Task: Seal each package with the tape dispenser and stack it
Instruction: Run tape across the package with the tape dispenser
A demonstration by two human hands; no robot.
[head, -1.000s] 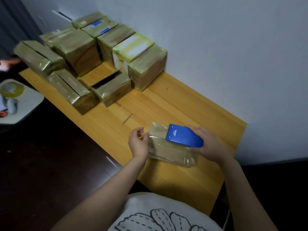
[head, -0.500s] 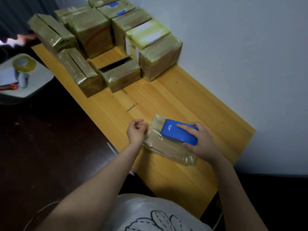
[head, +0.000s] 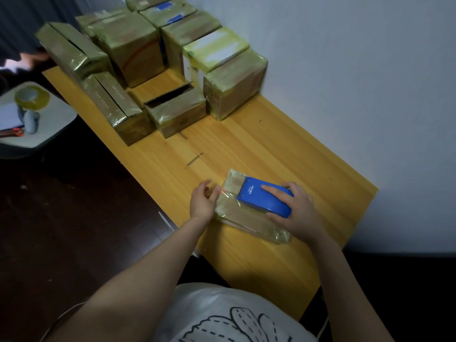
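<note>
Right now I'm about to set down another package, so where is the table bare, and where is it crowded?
Bare wood lies between the boxes and the package, along the wall beside the dispenser, and on the near end of the table. The far end is crowded with boxes.

One printed mark in sight, barely!
Small white lettering sits on the blue tape dispenser (head: pixel 265 199), just ahead of the right hand (head: pixel 296 213), too small to read.

Eleven packages (head: pixel 234 82) (rear ones partly hidden), one tape dispenser (head: pixel 256 202), one tape roll (head: pixel 32 98), two hands (head: pixel 202 204) (head: pixel 297 213).
</note>
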